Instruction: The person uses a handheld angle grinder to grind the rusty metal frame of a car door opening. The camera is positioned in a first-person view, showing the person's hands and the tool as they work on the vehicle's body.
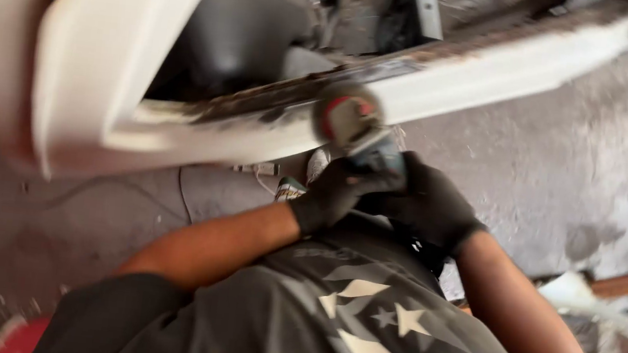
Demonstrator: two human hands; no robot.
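Note:
Both my hands wear black gloves and grip a hand-held grinder (pixel 368 153). My left hand (pixel 332 194) wraps the tool's body from the left. My right hand (pixel 429 201) holds it from the right and behind. The grinder's round disc (pixel 346 117), grey with a red centre, touches the rusty lower sill (pixel 275 101) of a white car body (pixel 99 57). The sill is bare and dark brown along its edge. The picture is blurred by motion.
A dark opening in the car body (pixel 227 40) lies above the sill. The concrete floor (pixel 569 150) is grey and stained. A small can (pixel 289 190) stands under the sill. A red object (pixel 24 337) is at the lower left; wood and debris (pixel 617 286) at right.

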